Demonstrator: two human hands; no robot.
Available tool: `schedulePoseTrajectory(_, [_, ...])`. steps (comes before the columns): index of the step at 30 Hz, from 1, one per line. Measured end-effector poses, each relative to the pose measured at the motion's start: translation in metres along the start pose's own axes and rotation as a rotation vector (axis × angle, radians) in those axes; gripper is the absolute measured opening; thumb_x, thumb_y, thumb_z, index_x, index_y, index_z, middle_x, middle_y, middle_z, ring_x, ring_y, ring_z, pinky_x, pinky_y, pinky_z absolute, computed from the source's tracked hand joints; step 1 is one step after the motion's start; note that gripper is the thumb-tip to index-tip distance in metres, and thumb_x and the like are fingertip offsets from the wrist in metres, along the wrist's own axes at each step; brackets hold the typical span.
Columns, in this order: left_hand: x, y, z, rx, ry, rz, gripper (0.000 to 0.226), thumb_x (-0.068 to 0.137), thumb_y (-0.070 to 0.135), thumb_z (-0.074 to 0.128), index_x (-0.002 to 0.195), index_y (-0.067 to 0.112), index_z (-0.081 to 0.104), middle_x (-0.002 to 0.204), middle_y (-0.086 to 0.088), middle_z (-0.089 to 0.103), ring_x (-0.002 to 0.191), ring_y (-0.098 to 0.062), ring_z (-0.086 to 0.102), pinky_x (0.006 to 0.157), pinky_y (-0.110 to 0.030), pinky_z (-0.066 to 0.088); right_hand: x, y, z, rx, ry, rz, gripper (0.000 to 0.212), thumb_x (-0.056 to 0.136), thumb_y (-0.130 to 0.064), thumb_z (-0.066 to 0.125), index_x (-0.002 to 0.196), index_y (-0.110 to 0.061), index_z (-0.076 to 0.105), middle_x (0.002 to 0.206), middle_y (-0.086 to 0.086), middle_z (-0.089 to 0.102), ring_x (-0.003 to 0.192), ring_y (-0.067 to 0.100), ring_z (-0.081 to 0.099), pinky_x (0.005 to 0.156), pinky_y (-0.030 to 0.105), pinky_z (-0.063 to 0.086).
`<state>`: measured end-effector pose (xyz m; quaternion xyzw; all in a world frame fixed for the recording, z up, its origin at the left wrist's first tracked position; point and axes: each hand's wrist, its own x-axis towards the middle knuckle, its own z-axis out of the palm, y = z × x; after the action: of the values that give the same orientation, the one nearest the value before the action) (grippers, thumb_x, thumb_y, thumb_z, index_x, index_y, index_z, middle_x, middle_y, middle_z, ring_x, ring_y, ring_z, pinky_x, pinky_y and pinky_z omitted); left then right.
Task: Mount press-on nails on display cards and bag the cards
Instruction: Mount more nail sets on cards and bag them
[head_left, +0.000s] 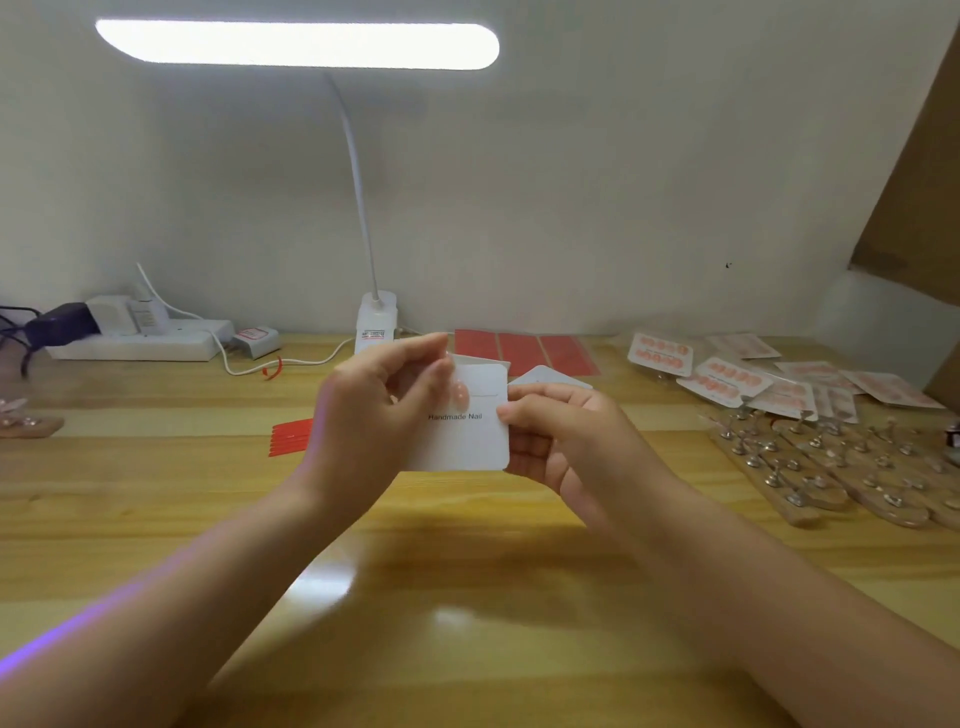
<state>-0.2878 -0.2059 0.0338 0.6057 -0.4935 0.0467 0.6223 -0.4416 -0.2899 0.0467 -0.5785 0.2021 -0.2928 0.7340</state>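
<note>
far left edge of the wooden desk (467, 597): a wooden stand with nails (23, 421), partly cut off. behind it a white power strip (140, 340) with a dark adapter (62, 322) plugged in, white cable running right. red tape strips (291, 437) lie on the desk just left of the hands. lamp base (376, 322) stands at the back wall, its gooseneck rising to the lit lamp bar (296, 44) overhead. left hand (379, 415) is raised above the desk mid-frame, fingers curled, pinching a pink press-on nail (460, 392) against the upper left of a white card (470, 426) printed "handmade nail". the card is held in the air between both hands, upright, facing the camera. right hand (561, 441) grips the card's right edge, thumb on the front, fingers curled behind; it seems to hold more white cards (550, 375) behind. red adhesive sheets (524, 351) lie flat at the back, behind the hands. right side: finished cards with pink nails (727, 379) piled in bags, and in front of them wooden stands with metal holders (831, 467).
</note>
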Motion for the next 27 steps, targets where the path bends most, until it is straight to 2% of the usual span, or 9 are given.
schedulePoseTrajectory(3, [0.005,0.011,-0.004,-0.031,0.005,-0.001,0.022,0.088,0.027,0.069,0.103,0.043,0.067,0.095,0.022,0.071,0.084,-0.004,0.065,0.071,-0.017,0.051,-0.001,-0.009,0.003,0.039,0.002,0.03,0.008,0.088,0.001,0.056,0.089,-0.001,0.063,0.089,0.02,0.068,0.079,0.029,0.064,0.087,0.047,0.054])
schedulePoseTrajectory(4, [0.006,0.014,-0.006,-0.003,0.008,0.031,0.023,0.088,0.027,0.068,0.105,0.043,0.067,0.097,0.02,0.071,0.087,-0.006,0.064,0.074,-0.02,0.051,-0.001,-0.01,0.003,0.036,0.016,0.036,0.007,0.088,0.0,0.056,0.089,-0.001,0.063,0.089,0.02,0.068,0.079,0.03,0.063,0.089,0.049,0.053])
schedulePoseTrajectory(7, [0.007,0.022,-0.009,0.199,-0.011,0.214,0.024,0.088,0.026,0.067,0.112,0.029,0.068,0.108,0.011,0.067,0.105,-0.018,0.057,0.087,-0.03,0.045,-0.003,-0.012,0.005,0.012,0.05,0.029,0.007,0.087,0.001,0.057,0.085,-0.002,0.064,0.083,0.018,0.069,0.073,0.027,0.065,0.075,0.04,0.058])
schedulePoseTrajectory(9, [0.007,0.026,-0.009,0.309,-0.031,0.31,0.022,0.087,0.024,0.069,0.108,0.021,0.072,0.109,0.005,0.067,0.107,-0.021,0.055,0.089,-0.029,0.041,-0.003,-0.013,0.005,0.007,0.063,0.009,0.011,0.087,0.001,0.058,0.08,-0.003,0.065,0.077,0.014,0.071,0.066,0.022,0.067,0.061,0.03,0.058])
schedulePoseTrajectory(11, [0.006,0.029,-0.008,0.385,-0.059,0.365,0.018,0.085,0.022,0.072,0.103,0.019,0.074,0.108,0.002,0.068,0.105,-0.024,0.054,0.088,-0.032,0.041,-0.004,-0.013,0.005,0.009,0.087,-0.019,0.009,0.087,0.001,0.06,0.082,-0.004,0.066,0.072,0.012,0.071,0.061,0.019,0.068,0.054,0.025,0.055])
schedulePoseTrajectory(14, [0.005,0.029,-0.007,0.437,-0.094,0.37,0.016,0.084,0.022,0.074,0.1,0.022,0.076,0.108,0.0,0.067,0.105,-0.028,0.052,0.085,-0.039,0.043,-0.005,-0.014,0.006,0.0,0.11,-0.053,0.006,0.086,0.001,0.062,0.087,-0.003,0.066,0.07,0.01,0.071,0.059,0.017,0.068,0.052,0.023,0.053])
schedulePoseTrajectory(20, [0.005,0.027,-0.006,0.425,-0.117,0.348,0.019,0.084,0.031,0.067,0.1,0.025,0.076,0.108,-0.001,0.068,0.105,-0.029,0.051,0.086,-0.04,0.043,-0.008,-0.017,0.008,-0.038,0.11,-0.077,0.015,0.086,0.002,0.062,0.078,-0.007,0.069,0.069,0.009,0.071,0.06,0.017,0.067,0.052,0.023,0.053])
schedulePoseTrajectory(27, [0.002,0.028,-0.003,0.414,-0.119,0.337,0.02,0.088,0.031,0.062,0.102,0.028,0.076,0.11,0.002,0.067,0.103,-0.03,0.052,0.085,-0.045,0.045,-0.008,-0.018,0.008,-0.037,0.12,-0.109,0.01,0.086,0.001,0.063,0.085,-0.005,0.07,0.072,0.01,0.072,0.065,0.019,0.069,0.056,0.025,0.054])
